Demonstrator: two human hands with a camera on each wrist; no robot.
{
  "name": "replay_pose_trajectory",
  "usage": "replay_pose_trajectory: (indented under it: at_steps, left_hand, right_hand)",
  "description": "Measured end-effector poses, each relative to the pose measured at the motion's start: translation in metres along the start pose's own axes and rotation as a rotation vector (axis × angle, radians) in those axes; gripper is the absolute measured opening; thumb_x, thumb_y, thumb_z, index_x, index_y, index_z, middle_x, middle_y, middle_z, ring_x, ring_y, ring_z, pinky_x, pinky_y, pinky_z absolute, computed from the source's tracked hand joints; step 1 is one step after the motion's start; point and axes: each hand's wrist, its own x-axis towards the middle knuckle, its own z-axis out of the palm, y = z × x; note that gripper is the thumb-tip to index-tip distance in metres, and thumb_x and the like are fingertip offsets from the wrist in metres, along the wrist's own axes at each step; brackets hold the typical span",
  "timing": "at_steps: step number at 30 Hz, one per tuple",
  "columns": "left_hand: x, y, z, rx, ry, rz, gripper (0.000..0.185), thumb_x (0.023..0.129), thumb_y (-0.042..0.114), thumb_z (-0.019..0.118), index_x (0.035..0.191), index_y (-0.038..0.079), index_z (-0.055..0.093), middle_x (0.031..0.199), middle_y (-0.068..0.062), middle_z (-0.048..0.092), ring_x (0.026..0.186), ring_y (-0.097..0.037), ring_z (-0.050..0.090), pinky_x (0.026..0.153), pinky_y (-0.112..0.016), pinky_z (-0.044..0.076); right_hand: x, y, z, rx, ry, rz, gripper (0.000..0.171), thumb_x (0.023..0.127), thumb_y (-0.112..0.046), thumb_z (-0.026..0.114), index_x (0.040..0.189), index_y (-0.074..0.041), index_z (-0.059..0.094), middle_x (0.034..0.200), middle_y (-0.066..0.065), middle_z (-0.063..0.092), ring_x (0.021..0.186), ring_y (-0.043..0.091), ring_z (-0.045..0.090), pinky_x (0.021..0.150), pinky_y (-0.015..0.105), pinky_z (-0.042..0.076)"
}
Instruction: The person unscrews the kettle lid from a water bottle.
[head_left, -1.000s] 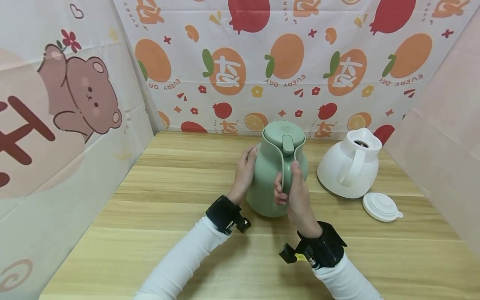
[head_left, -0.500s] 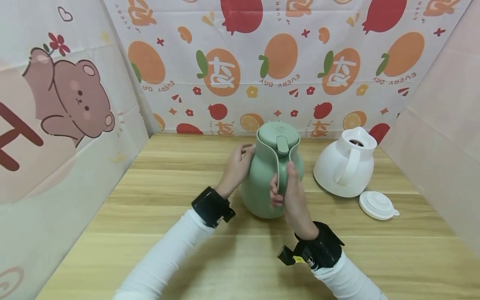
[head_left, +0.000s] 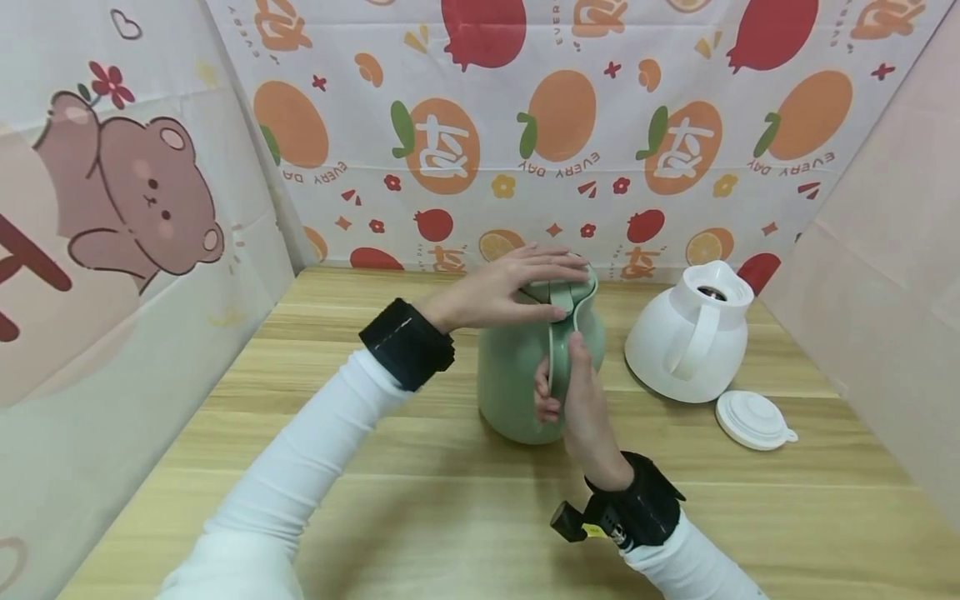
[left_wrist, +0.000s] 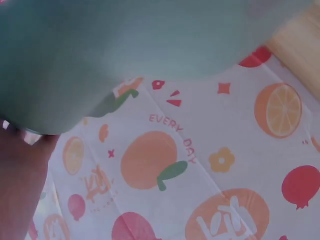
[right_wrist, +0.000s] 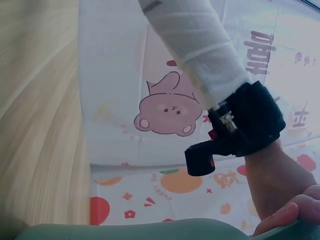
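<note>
A pale green thermos jug (head_left: 510, 387) stands upright on the wooden table. My right hand (head_left: 588, 421) grips its handle (head_left: 559, 358), fingers wrapped round and thumb pointing up along it. Across the top lies my left hand (head_left: 517, 287), palm down with straight fingers over the lid, which is partly hidden. The left thumb reaches beside the lid's lever (head_left: 561, 298). In the left wrist view the jug (left_wrist: 150, 40) fills the upper part, blurred. The right wrist view shows the left wristband (right_wrist: 255, 120) above the jug's edge (right_wrist: 135, 232).
To the right stands a white jug (head_left: 686, 342) with its top opening uncovered. Its round white lid (head_left: 753, 419) lies on the table (head_left: 420, 517) in front of it. A fruit-patterned cloth (head_left: 480, 150) hangs behind, with a bear-print cloth (head_left: 150, 192) at the left.
My left hand has left the green jug's side, risen and moved right onto its top. The right hand keeps its grip on the handle. The white jug and lid stay put.
</note>
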Motion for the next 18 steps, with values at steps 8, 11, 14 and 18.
replay_pose_trajectory:
  at_steps: [8, 11, 14, 18]
  left_hand:
    - [0.0043, -0.0047, -0.0026, 0.021, -0.083, -0.03, 0.048, 0.089, 0.03, 0.06, 0.133, 0.016, 0.051, 0.14, 0.004, 0.04, 0.133, -0.009, 0.021, 0.107, -0.029, 0.008]
    - [0.0056, -0.004, -0.0027, 0.037, -0.083, -0.043, 0.048, 0.089, 0.032, 0.06, 0.133, 0.016, 0.05, 0.14, 0.003, 0.04, 0.132, -0.008, 0.022, 0.107, -0.029, 0.008]
    - [0.0064, -0.0037, -0.0021, 0.053, -0.078, -0.054, 0.049, 0.089, 0.034, 0.061, 0.133, 0.016, 0.05, 0.14, 0.003, 0.04, 0.132, -0.009, 0.023, 0.108, -0.03, 0.008]
    - [0.008, -0.0033, 0.0007, 0.06, -0.062, -0.071, 0.051, 0.087, 0.034, 0.063, 0.133, 0.015, 0.05, 0.139, 0.002, 0.041, 0.132, -0.009, 0.024, 0.108, -0.033, 0.008]
  right_hand:
    - [0.0026, 0.0006, -0.0006, -0.007, -0.011, -0.036, 0.062, 0.097, -0.052, 0.025, 0.059, -0.005, 0.036, 0.047, 0.001, 0.03, 0.039, 0.013, 0.026, 0.039, 0.029, 0.023]
    - [0.0038, 0.0008, -0.0001, -0.013, 0.004, -0.044, 0.062, 0.096, -0.053, 0.025, 0.06, -0.005, 0.036, 0.047, 0.001, 0.03, 0.039, 0.013, 0.025, 0.038, 0.026, 0.025]
    - [0.0044, 0.0012, 0.0001, -0.014, 0.016, -0.042, 0.062, 0.096, -0.054, 0.026, 0.06, -0.004, 0.036, 0.048, 0.002, 0.03, 0.038, 0.012, 0.025, 0.038, 0.025, 0.025]
    - [0.0048, 0.0016, 0.0, -0.02, 0.03, -0.04, 0.062, 0.096, -0.054, 0.026, 0.061, -0.005, 0.036, 0.049, 0.002, 0.031, 0.039, 0.012, 0.026, 0.038, 0.024, 0.025]
